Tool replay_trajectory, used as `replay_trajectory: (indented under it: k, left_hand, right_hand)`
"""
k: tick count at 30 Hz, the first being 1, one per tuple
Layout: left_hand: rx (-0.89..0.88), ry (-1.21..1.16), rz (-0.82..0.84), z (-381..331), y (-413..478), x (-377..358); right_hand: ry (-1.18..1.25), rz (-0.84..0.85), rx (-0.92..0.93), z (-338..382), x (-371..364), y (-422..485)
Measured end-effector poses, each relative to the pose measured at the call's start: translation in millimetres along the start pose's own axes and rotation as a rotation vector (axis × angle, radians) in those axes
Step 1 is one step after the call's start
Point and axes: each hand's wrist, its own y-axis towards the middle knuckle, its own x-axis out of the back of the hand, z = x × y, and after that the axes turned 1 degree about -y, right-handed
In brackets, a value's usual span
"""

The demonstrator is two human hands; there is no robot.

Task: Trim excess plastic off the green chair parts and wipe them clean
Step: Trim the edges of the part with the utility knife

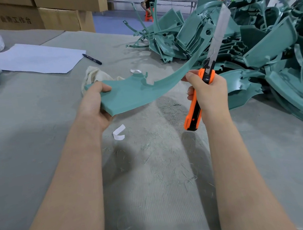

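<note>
Felt-covered worktable (29,125), strewn with green shavings, bearing at far right a tangled heap of green chair parts (250,38), at far left a sheet of paper (37,58) with a marker pen (92,59), and a cream wiping rag (96,75) just behind the held work. One curved green chair part (136,92), held above the table: left hand (95,105) clamped on its broad flat end, the best hold, since the thin tapering arm looks light, stiff but springy. Orange utility knife (200,92), long blade extended upward, gripped tight in the right hand (209,93) beside that arm; exposed blade near fingers is the hazard.
</note>
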Motion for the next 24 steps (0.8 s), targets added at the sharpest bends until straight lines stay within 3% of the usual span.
replay_trajectory:
  k: [14,20,24]
  left_hand:
    - [0.009,0.017,0.018,1,2,1]
    - [0.015,0.013,0.011,1,3,2]
    - [0.028,0.037,0.0,0,5,5]
  right_hand:
    - [-0.068,-0.029,0.0,-5,4,4]
    - [0.04,-0.149,-0.095,-7,8,9]
    - [-0.022,-0.201,-0.116,-9,13,12]
